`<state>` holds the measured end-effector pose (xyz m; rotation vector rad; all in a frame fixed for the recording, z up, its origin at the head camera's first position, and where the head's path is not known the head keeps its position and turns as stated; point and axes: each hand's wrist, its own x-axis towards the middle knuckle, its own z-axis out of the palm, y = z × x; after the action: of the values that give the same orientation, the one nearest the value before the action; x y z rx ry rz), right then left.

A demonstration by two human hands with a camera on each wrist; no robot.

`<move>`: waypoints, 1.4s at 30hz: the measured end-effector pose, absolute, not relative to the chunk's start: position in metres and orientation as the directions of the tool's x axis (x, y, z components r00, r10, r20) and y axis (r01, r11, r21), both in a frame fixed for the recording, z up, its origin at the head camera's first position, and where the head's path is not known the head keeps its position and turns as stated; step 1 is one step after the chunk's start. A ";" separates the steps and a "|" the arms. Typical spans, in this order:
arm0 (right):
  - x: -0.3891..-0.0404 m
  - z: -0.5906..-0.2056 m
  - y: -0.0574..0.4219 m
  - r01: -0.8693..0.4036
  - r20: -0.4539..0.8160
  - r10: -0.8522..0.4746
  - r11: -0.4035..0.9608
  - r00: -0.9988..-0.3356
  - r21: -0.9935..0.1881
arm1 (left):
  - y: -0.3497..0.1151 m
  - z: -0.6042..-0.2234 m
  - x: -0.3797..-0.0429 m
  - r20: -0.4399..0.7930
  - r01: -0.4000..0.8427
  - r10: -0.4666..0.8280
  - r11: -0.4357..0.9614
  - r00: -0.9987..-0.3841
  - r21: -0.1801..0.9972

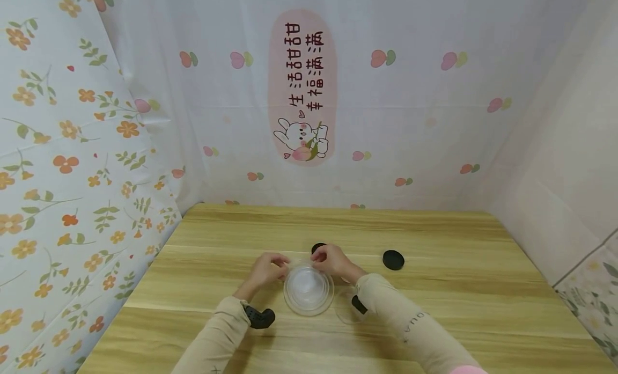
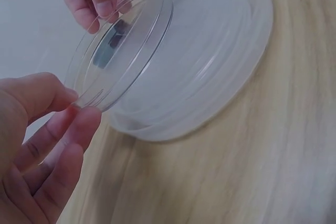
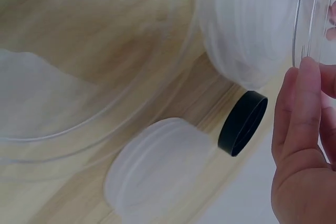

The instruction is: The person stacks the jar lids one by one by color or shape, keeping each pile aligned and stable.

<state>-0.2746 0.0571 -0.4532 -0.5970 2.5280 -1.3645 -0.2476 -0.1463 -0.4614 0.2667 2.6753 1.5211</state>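
A clear round plastic lid (image 2: 149, 43) is tilted on edge between my two hands, over the near-far side of a stack of translucent round lids (image 1: 308, 291). My left hand (image 1: 267, 269) pinches the clear lid's rim between thumb and fingers. On the opposite side of that rim, my right hand (image 1: 333, 260) also pinches it, as the right wrist view shows with the lid (image 3: 308, 24) upright at the fingertips. Below it, the stacked lids (image 2: 210, 51) lie on the wooden table, clouded and nested together.
A black round lid (image 1: 318, 247) lies just beyond my right hand, another black lid (image 1: 393, 259) farther right. Beneath my right forearm is a large clear lid (image 1: 345, 312). A frosted white lid (image 3: 163, 166) lies near a black one. Patterned cloth (image 1: 415, 105) hangs behind the table.
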 end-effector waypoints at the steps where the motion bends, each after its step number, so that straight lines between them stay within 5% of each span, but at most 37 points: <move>1: -0.274 -0.453 0.059 -0.245 0.004 -0.442 0.490 -0.897 -0.836 | -0.145 -0.462 -0.247 0.049 0.138 0.188 0.496 -0.981 0.857; 42: -0.264 -0.461 0.087 -0.272 0.011 -0.501 0.453 -0.866 -0.849 | -0.142 -0.471 -0.240 -0.025 0.105 0.324 0.378 -0.946 0.920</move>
<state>-0.2642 0.0874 -0.4611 -0.6689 2.4628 -1.3733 -0.2404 -0.1416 -0.4711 0.3850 2.4337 1.6024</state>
